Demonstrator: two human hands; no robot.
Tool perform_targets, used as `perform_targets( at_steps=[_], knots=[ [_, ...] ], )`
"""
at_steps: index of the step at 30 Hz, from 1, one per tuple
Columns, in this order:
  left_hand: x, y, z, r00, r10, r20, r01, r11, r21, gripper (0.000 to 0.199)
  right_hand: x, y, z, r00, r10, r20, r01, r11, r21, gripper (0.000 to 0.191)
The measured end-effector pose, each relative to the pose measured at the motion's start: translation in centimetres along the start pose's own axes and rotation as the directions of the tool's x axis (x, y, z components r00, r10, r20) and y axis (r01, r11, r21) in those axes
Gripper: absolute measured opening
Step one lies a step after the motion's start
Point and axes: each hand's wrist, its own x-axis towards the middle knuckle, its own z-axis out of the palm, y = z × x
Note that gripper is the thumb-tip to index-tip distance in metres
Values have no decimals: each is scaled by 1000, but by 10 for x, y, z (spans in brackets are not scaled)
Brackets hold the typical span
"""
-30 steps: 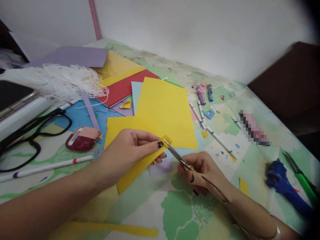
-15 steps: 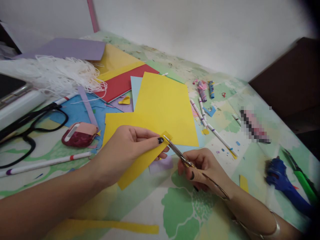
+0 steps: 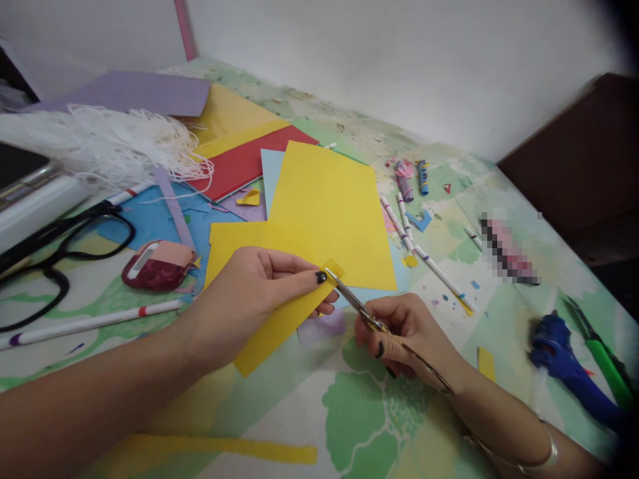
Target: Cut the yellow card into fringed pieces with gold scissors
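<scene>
- Little has moved in a second: the scissors (image 3: 352, 299) have stayed at the same fringed end of the yellow strip (image 3: 272, 334).
- That strip sits nearer the person than the big yellow sheet (image 3: 327, 206), its tip overlapping it in view.
- Left hand (image 3: 249, 286) pinches the strip, thumb against fingers; right hand (image 3: 417, 336) is curled around the scissor handles.
- Fringe-snipping seems in hand, I'd say; another cut calls for a firm pinch and even spacing.
- Thin matt paper, comb-like slits, slim shiny blades.
- Left of the sheet, white string (image 3: 130, 143) heaps loosely; right of it, slim banded sticks (image 3: 439, 273).
</scene>
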Motion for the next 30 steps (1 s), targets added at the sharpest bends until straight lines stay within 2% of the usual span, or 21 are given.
perform_targets(
  at_steps=[12,19,23,30],
  knots=[
    [0,0,0,1000,16,-15,-16,1000,-22,16,-1,1,1,999,-46,13,46,999,21,35],
    [0,2,2,1000,6,26,-3,995,-96,13,-2,-2,3,998,-70,9,70,997,12,45],
    [-1,3,3,1000,1,13,1,994,-107,12,-2,-2,1,997,-76,21,75,997,18,45],
    [-2,4,2,999,-5,52,10,994,-108,14,-2,-1,1,997,-65,31,63,997,45,41]
  ],
)
